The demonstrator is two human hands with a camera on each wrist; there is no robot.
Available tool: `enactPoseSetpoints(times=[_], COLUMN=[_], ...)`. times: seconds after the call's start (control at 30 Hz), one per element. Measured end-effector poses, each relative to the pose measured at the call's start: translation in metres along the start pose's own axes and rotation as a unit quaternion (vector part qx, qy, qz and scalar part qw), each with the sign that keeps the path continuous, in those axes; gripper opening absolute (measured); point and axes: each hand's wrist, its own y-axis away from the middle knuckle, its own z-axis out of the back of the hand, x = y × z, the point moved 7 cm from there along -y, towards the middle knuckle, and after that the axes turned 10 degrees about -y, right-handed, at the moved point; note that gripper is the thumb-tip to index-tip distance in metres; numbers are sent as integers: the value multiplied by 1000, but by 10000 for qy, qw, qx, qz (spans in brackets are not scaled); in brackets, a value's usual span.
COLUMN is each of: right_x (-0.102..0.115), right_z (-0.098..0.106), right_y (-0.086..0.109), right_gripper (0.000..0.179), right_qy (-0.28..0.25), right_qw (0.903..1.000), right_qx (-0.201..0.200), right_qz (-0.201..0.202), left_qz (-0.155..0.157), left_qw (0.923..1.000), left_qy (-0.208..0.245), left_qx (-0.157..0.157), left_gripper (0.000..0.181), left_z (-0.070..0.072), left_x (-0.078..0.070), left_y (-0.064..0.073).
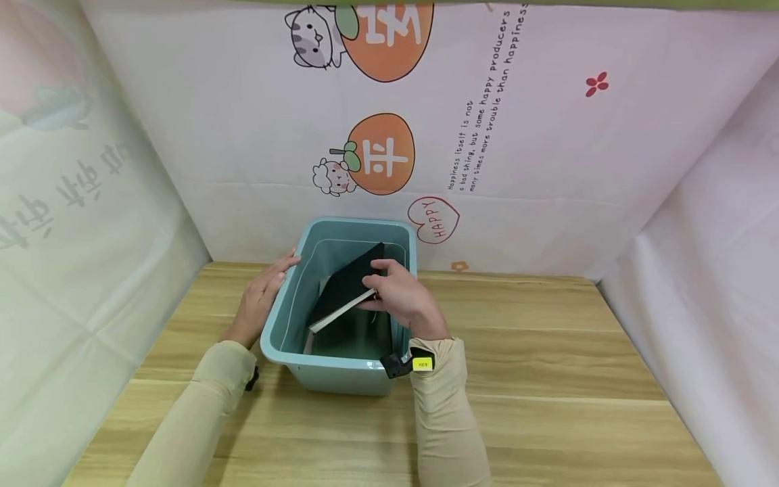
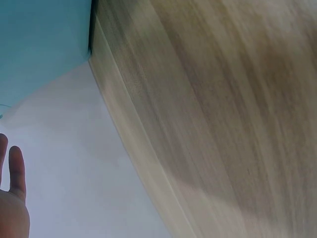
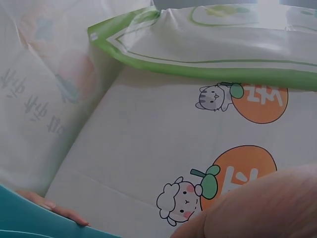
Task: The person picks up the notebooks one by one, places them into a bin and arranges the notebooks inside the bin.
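A light blue plastic bin [image 1: 341, 375] stands on the wooden table against the back wall. Inside it, a black-covered book [image 1: 347, 284] with white page edges lies at a slant. My right hand [image 1: 404, 297] reaches into the bin and grips the book's right side, thumb on top of the cover and other fingers under the edge. Along the bin's left rim rests my left hand [image 1: 262, 297], fingers extended against the outside wall. In the left wrist view only two of its fingers [image 2: 17, 171] show. Below the book a dark green flat surface [image 1: 359, 341] is partly visible.
The wooden table [image 1: 548, 379] extends to both sides of the bin. A white printed cloth [image 1: 523, 223] with orange fruit and cartoon animals hangs behind it. White sheets enclose the left and right sides.
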Motion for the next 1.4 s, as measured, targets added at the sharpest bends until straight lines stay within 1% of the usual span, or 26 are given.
enactPoseSetpoints(times=[0.2, 0.27, 0.33, 0.5, 0.63, 0.83, 0.97, 1.1, 1.27, 1.4], right_x=[0, 3, 6, 16, 23, 32, 36, 41, 48, 51], right_z=[-2, -2, -2, 1, 3, 10, 14, 17, 27, 34], right_y=[7, 10, 12, 18, 24, 31, 34, 36, 40, 42], right_gripper=[48, 47, 46, 42, 41, 42, 43, 43, 44, 46], right_qy=[457, 674, 837, 876, 967, 1383, 1415, 1462, 1539, 1786], right_qw=[9983, 9970, 9959, 9957, 9945, 9894, 9886, 9876, 9857, 9808], right_qx=[251, 284, 293, 291, 337, 134, 145, 160, 1, -139], right_qz=[-251, -251, -185, 88, 239, 420, 500, 544, 689, 772], left_qz=[-37, -35, -32, -26, 57, -67, -122, -211, -332, -324], left_qw=[9999, 9999, 9999, 9999, 9995, 9963, 9923, 9854, 9726, 9616], left_qy=[68, 84, 80, -81, -253, -787, -1105, -1489, -2063, -2403], left_qx=[77, 87, 79, 67, 163, 329, 555, 792, 1019, 1287], left_gripper=[41, 41, 41, 40, 40, 40, 41, 43, 45, 46], left_z=[-2, -2, -2, 0, 3, 11, 16, 22, 28, 30], left_x=[-3, -3, -3, -2, -1, -5, -8, -14, -26, -34], left_y=[-1, -1, -2, -3, -2, -5, -6, -5, -9, -8])
